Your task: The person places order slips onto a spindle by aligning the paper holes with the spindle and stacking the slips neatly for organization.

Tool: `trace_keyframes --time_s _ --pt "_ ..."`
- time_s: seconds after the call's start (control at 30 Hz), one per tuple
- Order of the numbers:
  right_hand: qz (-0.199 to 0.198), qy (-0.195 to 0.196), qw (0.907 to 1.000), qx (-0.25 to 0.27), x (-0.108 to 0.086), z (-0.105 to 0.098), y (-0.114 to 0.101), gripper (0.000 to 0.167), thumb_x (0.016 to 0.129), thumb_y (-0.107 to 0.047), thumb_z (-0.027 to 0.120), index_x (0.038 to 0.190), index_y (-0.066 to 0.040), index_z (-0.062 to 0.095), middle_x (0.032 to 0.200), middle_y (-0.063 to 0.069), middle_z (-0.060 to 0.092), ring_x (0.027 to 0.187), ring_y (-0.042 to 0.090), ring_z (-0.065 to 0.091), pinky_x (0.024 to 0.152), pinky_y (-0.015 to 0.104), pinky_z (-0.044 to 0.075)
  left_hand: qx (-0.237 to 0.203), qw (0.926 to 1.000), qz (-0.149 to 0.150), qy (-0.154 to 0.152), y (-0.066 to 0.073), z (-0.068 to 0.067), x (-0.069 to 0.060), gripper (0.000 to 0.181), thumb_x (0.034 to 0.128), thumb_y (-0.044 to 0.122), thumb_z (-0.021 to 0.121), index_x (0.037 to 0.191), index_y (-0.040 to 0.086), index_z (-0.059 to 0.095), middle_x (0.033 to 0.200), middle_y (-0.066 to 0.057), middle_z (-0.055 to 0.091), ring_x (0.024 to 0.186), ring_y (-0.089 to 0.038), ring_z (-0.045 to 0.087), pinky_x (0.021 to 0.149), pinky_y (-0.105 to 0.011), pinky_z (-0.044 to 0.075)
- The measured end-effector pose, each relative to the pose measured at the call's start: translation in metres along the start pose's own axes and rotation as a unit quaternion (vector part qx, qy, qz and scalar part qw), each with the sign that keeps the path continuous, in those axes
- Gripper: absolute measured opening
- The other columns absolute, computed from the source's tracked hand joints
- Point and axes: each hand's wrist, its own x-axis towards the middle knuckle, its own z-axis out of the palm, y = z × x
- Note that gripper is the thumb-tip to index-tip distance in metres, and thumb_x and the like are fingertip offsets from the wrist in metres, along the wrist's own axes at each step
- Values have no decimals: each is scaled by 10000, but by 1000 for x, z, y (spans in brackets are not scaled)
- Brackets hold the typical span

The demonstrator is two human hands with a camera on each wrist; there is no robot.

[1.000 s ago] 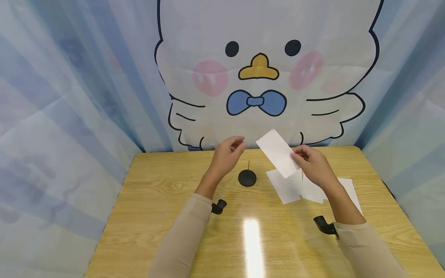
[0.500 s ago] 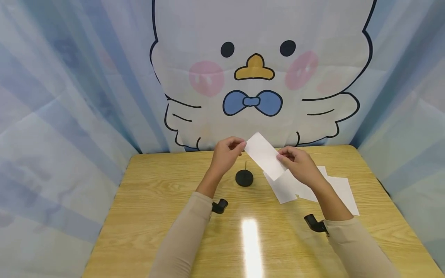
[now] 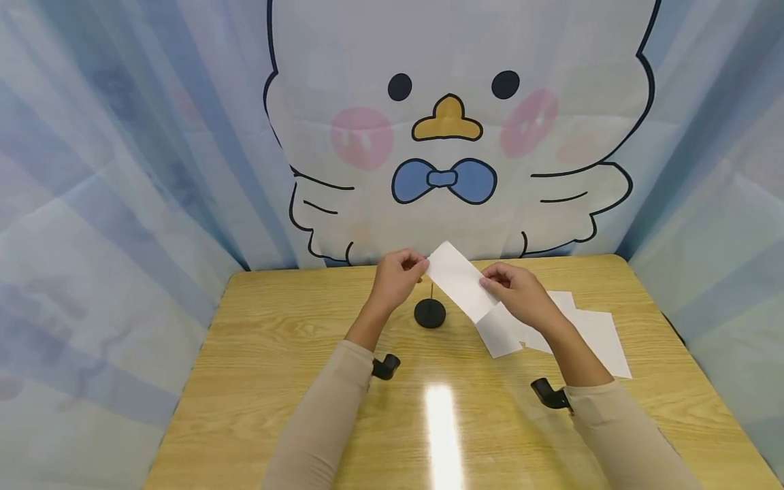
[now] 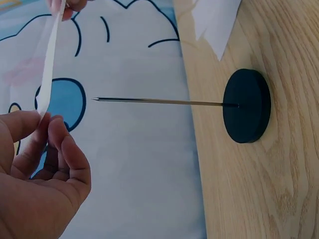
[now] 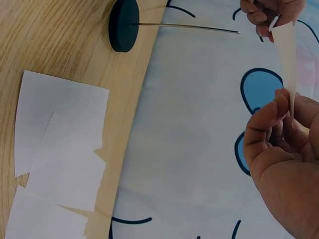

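Note:
Between both hands a white paper slip (image 3: 461, 280) is held in the air. My left hand (image 3: 398, 278) pinches its left end between thumb and fingers, as the left wrist view also shows. On the slip's right edge, my right hand (image 3: 519, 294) pinches with thumb and fingers. Below the slip stands a paper spike with a round black base (image 3: 430, 314); its thin metal rod (image 4: 149, 101) points up to a sharp tip. The slip is above the tip and apart from it in the left wrist view. No paper is on the rod.
Several loose white paper slips (image 5: 62, 117) lie overlapping on the wooden table (image 3: 275, 381), right of the spike and partly hidden by my right hand. A patterned curtain (image 3: 343, 224) hangs directly behind the table's back edge. Black camera mounts (image 3: 386, 367) sit at both wrists.
My right hand has brought the slip leftward, and my left hand, loose a second ago, now pinches its left end. Lately both hands have lowered slightly with the slip.

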Motion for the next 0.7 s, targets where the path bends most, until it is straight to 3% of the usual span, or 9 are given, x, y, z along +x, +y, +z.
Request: trace_keyframes --time_s 0.3,0.47,0.7 --pt "-87 -181 9998 -29 3 5 6 262 1072 -242 585 1175 -29 699 1048 126 686 885 220 565 729 277 500 20 9997 -229 43 -6 1 -3 131 1008 161 682 957 49 725 842 -75 660 737 -189 654 681 -288 543" --pt "-19 -202 9998 -89 4 7 13 265 1081 -250 565 1162 -37 700 1010 114 681 851 211 560 694 293 492 138 9995 -288 55 -8 2 -4 124 997 180 702 956 72 749 853 -72 692 786 -281 701 686 -300 556" --pt "212 -169 9995 -146 4 11 19 266 1078 -274 566 1120 -49 702 946 94 661 793 204 549 658 311 478 -43 9985 -535 74 -11 4 -4 122 975 154 721 952 45 771 861 -85 732 735 -239 720 675 -290 583"
